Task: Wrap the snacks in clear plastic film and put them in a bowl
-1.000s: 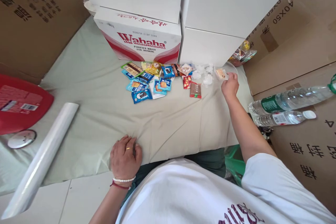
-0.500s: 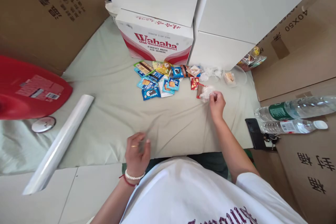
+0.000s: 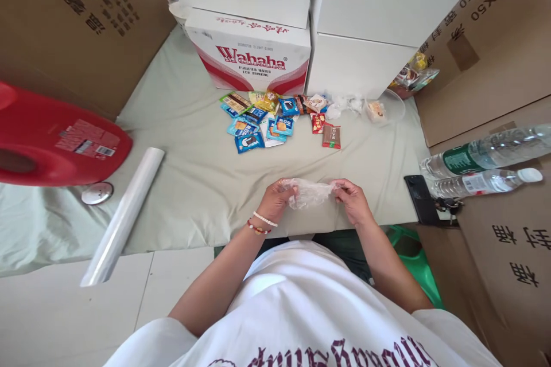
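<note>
A crumpled clear plastic bag (image 3: pixel 310 194) is stretched between my two hands, above the front of the cloth-covered table. My left hand (image 3: pixel 278 199), with beads at the wrist, pinches its left end. At the other end, the fingers of my right hand (image 3: pixel 350 199) are closed on the plastic. Beyond the hands lies a brown and red snack packet (image 3: pixel 331 136), beside a small red packet (image 3: pixel 317 123). Several blue snack packets (image 3: pixel 249 142) form a pile further left. More crumpled clear plastic (image 3: pixel 344 104) sits at the back, next to a clear round container (image 3: pixel 395 108) with a wrapped snack.
A white and red Wahaba-style water carton (image 3: pixel 253 60) and white cabinets (image 3: pixel 361 63) stand at the back. On the left are a red jug (image 3: pixel 64 137), a round tin (image 3: pixel 97 192) and a plastic film roll (image 3: pixel 124 215). Bottles (image 3: pixel 486 182) and a phone (image 3: pixel 420 199) lie right.
My right hand has brought the clear plastic bag from beside the brown packet toward me. My left hand has moved up and right and now grips its other end. The brown packet is uncovered.
</note>
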The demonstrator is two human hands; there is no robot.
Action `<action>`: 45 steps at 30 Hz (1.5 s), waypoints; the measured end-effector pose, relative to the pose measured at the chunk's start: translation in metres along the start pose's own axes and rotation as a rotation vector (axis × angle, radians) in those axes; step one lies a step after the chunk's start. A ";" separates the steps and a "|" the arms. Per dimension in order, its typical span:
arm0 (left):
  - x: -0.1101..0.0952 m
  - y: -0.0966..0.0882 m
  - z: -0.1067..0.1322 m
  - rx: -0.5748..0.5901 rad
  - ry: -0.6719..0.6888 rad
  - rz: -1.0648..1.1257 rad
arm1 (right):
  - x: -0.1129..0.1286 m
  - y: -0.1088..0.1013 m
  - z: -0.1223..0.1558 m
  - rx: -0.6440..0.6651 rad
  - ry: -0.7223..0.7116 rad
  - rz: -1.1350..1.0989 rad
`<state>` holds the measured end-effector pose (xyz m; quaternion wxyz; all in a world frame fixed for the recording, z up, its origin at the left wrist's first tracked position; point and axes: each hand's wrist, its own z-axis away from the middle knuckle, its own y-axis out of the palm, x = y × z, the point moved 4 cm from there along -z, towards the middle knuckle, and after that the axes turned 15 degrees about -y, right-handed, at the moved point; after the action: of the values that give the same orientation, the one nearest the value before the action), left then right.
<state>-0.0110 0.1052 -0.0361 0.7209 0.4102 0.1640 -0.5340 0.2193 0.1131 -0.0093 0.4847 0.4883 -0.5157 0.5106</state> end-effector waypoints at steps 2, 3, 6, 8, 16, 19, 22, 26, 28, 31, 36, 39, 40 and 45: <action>0.001 -0.008 0.008 0.001 -0.021 0.030 | -0.003 -0.002 -0.001 0.012 0.051 -0.113; 0.001 -0.013 0.011 -0.006 -0.029 0.042 | -0.003 -0.001 -0.001 0.009 0.061 -0.167; 0.000 -0.029 0.019 -0.051 -0.038 0.064 | -0.001 0.005 -0.004 -0.050 0.034 -0.297; -0.002 -0.039 0.022 -0.088 -0.022 0.068 | 0.000 0.006 -0.007 -0.077 -0.006 -0.334; -0.016 -0.056 0.028 -0.170 0.163 0.069 | -0.003 -0.027 -0.012 -0.094 -0.082 -0.214; -0.028 -0.056 0.038 -0.154 0.330 -0.011 | -0.008 -0.043 -0.008 -0.154 -0.042 -0.236; -0.042 -0.055 0.054 -0.091 0.510 -0.306 | -0.014 -0.049 -0.006 -0.180 -0.048 -0.220; -0.047 -0.056 0.069 -0.003 0.607 -1.014 | -0.022 -0.056 -0.008 -0.150 -0.106 -0.071; -0.042 -0.061 0.072 0.012 0.634 -1.298 | -0.021 -0.062 -0.014 -0.052 -0.101 0.113; -0.029 -0.071 0.075 0.024 0.638 -1.454 | -0.002 -0.070 -0.028 0.041 -0.162 0.440; -0.014 -0.069 0.073 -0.097 0.670 -1.377 | 0.047 -0.014 -0.045 0.240 -0.429 0.629; -0.008 -0.062 0.065 -0.199 0.658 -1.355 | 0.038 0.053 -0.042 0.537 -0.411 0.655; -0.007 -0.061 0.063 -0.213 0.658 -1.362 | 0.030 0.072 -0.040 0.612 -0.384 0.671; -0.005 -0.071 0.068 -0.216 0.692 -1.416 | -0.009 0.093 -0.059 0.530 -0.195 0.481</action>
<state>-0.0907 0.0498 -0.0202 0.1541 0.2789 0.6513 -0.6886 0.1270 0.1724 -0.0225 0.1561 0.5081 -0.5092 0.6769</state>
